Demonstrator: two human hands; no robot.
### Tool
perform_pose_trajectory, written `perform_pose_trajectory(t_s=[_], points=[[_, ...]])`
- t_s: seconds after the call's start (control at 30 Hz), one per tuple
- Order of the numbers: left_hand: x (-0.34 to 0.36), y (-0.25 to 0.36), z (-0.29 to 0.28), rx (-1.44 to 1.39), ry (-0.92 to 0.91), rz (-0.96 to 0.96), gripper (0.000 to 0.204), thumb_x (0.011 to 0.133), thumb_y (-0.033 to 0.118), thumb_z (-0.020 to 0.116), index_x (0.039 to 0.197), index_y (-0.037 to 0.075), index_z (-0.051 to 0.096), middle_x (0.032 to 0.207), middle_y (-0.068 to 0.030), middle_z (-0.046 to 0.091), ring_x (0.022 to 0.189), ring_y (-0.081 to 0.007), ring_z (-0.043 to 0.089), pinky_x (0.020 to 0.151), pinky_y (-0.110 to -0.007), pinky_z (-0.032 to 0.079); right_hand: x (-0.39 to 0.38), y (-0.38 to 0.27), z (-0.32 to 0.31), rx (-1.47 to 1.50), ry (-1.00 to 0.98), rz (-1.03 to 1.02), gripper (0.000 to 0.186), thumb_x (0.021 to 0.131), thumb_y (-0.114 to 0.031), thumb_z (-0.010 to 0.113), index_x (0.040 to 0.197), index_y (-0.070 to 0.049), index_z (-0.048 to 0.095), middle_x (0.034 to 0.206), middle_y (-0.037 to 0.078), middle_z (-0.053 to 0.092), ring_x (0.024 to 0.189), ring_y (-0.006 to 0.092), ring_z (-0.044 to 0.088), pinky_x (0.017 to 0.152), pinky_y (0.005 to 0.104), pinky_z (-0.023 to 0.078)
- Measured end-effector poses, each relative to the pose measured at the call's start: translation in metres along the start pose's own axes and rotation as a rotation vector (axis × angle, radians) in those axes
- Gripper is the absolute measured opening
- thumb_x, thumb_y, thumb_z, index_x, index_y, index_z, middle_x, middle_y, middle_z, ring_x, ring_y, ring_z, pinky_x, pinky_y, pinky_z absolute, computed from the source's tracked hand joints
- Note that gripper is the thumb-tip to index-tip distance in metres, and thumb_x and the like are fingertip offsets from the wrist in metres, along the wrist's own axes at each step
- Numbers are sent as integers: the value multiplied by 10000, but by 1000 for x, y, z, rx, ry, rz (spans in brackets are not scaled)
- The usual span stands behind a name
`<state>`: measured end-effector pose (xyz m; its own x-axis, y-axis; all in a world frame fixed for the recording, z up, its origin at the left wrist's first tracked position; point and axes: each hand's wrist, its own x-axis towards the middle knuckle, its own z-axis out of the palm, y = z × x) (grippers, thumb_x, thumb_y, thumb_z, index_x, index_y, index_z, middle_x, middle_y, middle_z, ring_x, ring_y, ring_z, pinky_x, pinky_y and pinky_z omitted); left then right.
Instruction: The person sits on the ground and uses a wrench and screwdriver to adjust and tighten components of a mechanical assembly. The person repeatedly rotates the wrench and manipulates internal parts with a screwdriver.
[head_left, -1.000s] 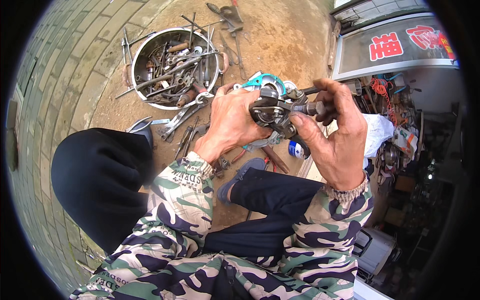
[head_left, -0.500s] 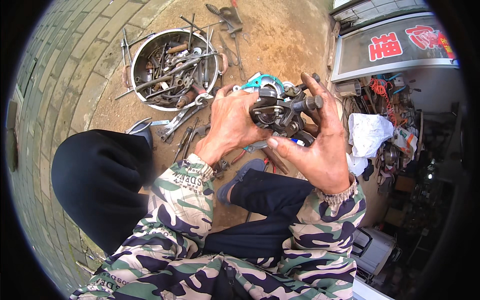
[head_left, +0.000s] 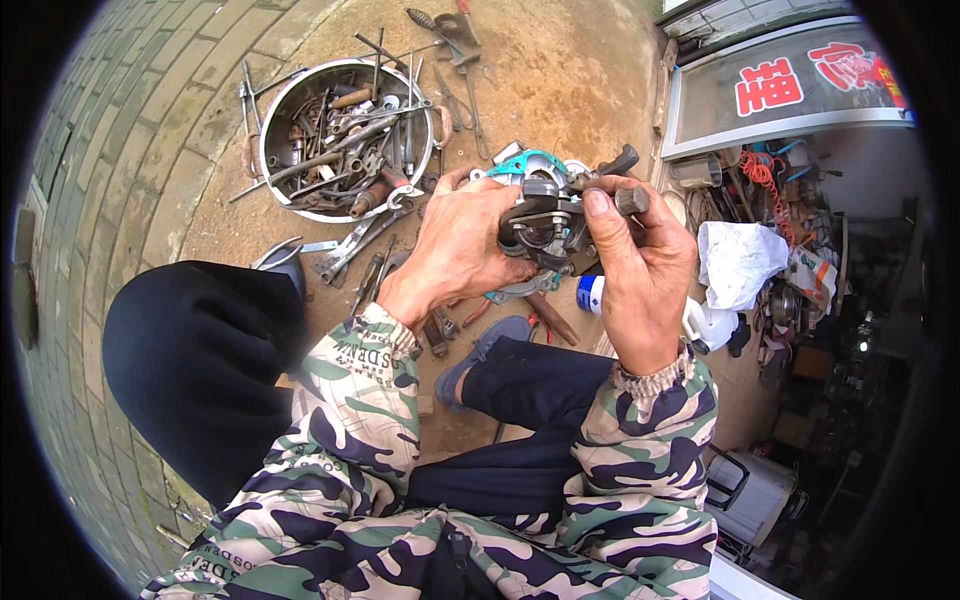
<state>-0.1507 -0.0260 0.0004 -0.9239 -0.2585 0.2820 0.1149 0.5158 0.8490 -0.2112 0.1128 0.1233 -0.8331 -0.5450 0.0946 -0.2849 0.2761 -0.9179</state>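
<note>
My left hand (head_left: 450, 245) is closed round a dark metal clamp-like assembly (head_left: 540, 225) with rings and bolts. My right hand (head_left: 642, 275) grips the same assembly at its right side, thumb pressed by a threaded bolt with a hex head (head_left: 633, 200), fingers curled behind. A teal housing (head_left: 532, 161) shows just beyond the assembly; whether they touch I cannot tell. Below the assembly, pliers and a wooden-handled tool (head_left: 550, 318) lie on the ground, beside a blue-and-white can (head_left: 590, 293).
A steel basin (head_left: 275, 115) full of wrenches and metal parts stands at upper left, loose tools around it. My bent knee (head_left: 190, 370) and foot (head_left: 480, 355) are below. A glass signboard (head_left: 720, 100), white bag (head_left: 740, 260), orange hose (head_left: 760, 175) and cluttered doorway are at right.
My right hand has shifted left, its thumb first dropping, then rising to the bolt's side. The assembly has turned slightly. My left hand has moved a little left and stays closed on it.
</note>
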Motion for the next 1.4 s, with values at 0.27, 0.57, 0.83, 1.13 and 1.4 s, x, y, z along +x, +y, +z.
perform_pose_trajectory(t_s=[0.27, 0.57, 0.83, 1.13, 1.4], points=[[0, -6, -4, -109, -51, 68, 567, 672, 246, 864, 1195, 122, 680, 1142, -133, 690, 1175, -330, 609, 1157, -579, 302, 0, 4, 0, -123, 33, -64, 162, 954, -115, 727, 1039, 18, 691, 1002, 85, 654, 878, 147, 618, 793, 287, 503], [-2, -6, -8, -115, -144, 81, 404, 837, 92, 721, 1236, 128, 671, 1175, -108, 696, 1216, -315, 587, 1164, -582, 285, -1, 1, -5, -170, 24, -72, 161, 946, -115, 736, 1029, 16, 694, 1010, 96, 658, 860, 151, 625, 770, 287, 511], [-2, -8, -7, -88, -128, 51, 582, 817, 100, 730, 1379, 157, 594, 1163, -113, 704, 1195, -312, 608, 1157, -572, 301, 1, 2, -6, -172, 18, -88, 168, 944, -112, 738, 1037, 21, 696, 1068, 116, 667, 904, 164, 644, 798, 294, 523], [3, 7, -3, -55, -33, -38, 853, 607, 278, 889, 1402, 221, 586, 1128, -71, 728, 1117, -308, 643, 1059, -463, 398, 1, 4, -4, -204, 4, -140, 179, 945, -120, 736, 1056, 18, 706, 1163, 163, 671, 976, 201, 668, 848, 315, 527], [2, 16, -8, -24, -53, -117, 717, 585, 262, 883, 1273, 209, 690, 1054, -47, 740, 1067, -283, 648, 988, -431, 428, 0, 1, -3, -134, -16, -105, 164, 950, -103, 726, 1039, 33, 700, 1080, 133, 671, 956, 177, 648, 840, 304, 516]])
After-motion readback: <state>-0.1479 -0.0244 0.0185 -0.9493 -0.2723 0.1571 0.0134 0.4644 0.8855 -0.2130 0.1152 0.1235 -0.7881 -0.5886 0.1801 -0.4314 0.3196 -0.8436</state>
